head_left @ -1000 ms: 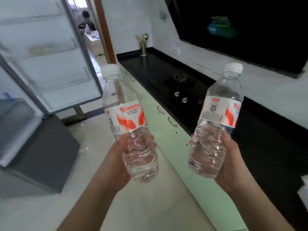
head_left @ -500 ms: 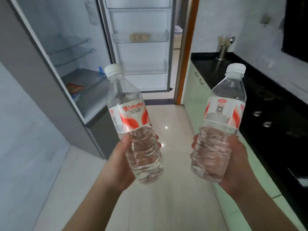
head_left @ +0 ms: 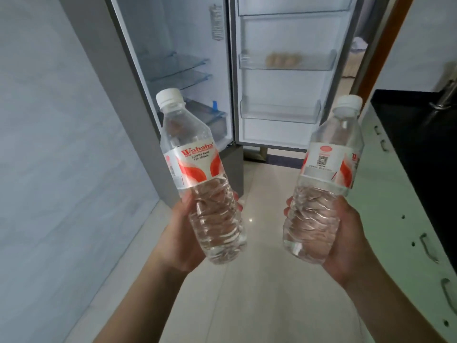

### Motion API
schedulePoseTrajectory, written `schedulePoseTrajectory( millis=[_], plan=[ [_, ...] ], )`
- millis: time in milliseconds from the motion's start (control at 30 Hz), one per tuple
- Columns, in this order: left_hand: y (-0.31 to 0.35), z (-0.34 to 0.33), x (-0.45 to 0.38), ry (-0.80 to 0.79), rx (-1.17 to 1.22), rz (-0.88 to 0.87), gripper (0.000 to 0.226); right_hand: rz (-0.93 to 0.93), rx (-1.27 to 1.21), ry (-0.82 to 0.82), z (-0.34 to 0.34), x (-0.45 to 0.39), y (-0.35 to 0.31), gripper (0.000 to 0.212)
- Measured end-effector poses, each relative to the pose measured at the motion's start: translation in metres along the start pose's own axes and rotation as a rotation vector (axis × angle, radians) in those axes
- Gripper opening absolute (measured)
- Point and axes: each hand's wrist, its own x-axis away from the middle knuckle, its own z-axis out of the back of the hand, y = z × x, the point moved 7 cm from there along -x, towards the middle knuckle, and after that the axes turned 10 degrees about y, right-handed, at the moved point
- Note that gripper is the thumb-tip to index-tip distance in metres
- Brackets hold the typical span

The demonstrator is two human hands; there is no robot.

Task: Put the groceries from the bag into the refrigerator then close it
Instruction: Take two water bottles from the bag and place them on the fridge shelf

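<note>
The left hand (head_left: 183, 238) has its grip wrapped round the lower part of a water bottle (head_left: 197, 167), which is held nearly upright with its white cap leaning toward 11 o'clock. At 3 o'clock from it, well apart, the right hand (head_left: 343, 241) grips a second bottle (head_left: 329, 157) the same way, with its cap leaning toward 1 o'clock. Beyond both, at 12 o'clock, the refrigerator (head_left: 178, 45) stands with its door (head_left: 286, 82) swung open and its glass shelves (head_left: 178, 68) showing. A dark surface (head_left: 418, 134) lies at 3 o'clock.
</note>
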Motion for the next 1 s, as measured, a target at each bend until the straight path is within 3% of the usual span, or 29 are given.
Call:
schedulePoseTrajectory(
  millis=[100,200,500,633,800,900,1000],
  plan=[
    [0.001,-0.005,-0.024,0.048,-0.005,-0.042,0.056,-0.023,0.035,0.010,0.006,-0.030,-0.018,0.103],
    [0.002,-0.005,-0.042,0.089,-0.002,-0.078,0.058,-0.039,0.057,-0.034,0.005,-0.056,-0.031,0.108],
    [0.021,0.033,-0.086,0.236,-0.002,-0.133,0.059,-0.081,0.092,-0.158,-0.029,-0.129,-0.032,0.087],
    [0.041,0.060,-0.110,0.232,0.004,-0.149,0.056,-0.074,0.166,-0.178,-0.054,-0.171,-0.021,0.093],
    [0.070,0.093,-0.146,0.172,0.020,-0.143,0.062,-0.080,0.211,-0.150,-0.086,-0.225,-0.011,0.077],
    [0.084,0.114,-0.169,0.198,0.060,-0.121,0.079,-0.075,0.263,-0.143,-0.103,-0.252,-0.009,0.085],
    [0.098,0.127,-0.194,0.180,0.043,-0.128,0.072,-0.057,0.252,-0.152,-0.115,-0.279,-0.009,0.093]
  ],
)
